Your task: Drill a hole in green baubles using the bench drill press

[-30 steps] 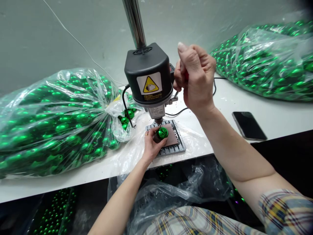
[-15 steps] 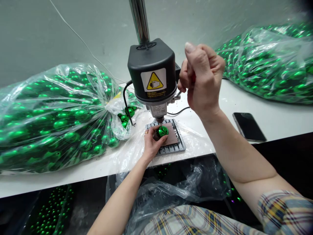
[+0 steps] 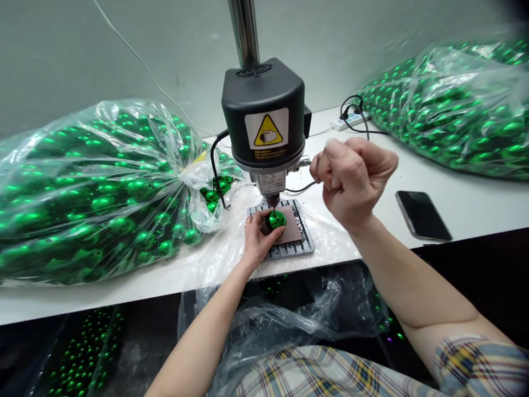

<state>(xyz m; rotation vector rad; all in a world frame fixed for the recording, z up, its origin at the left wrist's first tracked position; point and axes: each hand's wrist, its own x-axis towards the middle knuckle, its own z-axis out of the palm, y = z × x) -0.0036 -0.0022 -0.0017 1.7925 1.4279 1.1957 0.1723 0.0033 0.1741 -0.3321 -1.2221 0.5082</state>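
My left hand (image 3: 259, 236) grips a shiny green ball (image 3: 276, 220) between thumb and fingers, keeping it on a pinkish-brown board (image 3: 292, 226). That board lies on the slotted metal base (image 3: 309, 246) of a small drill press (image 3: 264, 110). The drill's chuck (image 3: 271, 199) and bit are right above the ball, and the bit appears to meet its top. At the right side of the machine, my right hand (image 3: 351, 179) is closed around the drill press lever (image 3: 305, 161); most of the lever is hidden by the fingers.
Big clear bags of green balls stand left (image 3: 103, 198) and right (image 3: 454, 110). A phone (image 3: 424, 215) lies on the white table (image 3: 380, 231) near its front edge. Behind are a power strip (image 3: 350, 121) and cables. Loose plastic film (image 3: 289, 320) hangs below the edge.
My right hand has come down with the lever, uncovering the power strip behind. My left hand stays on the ball. The view has shifted slightly.
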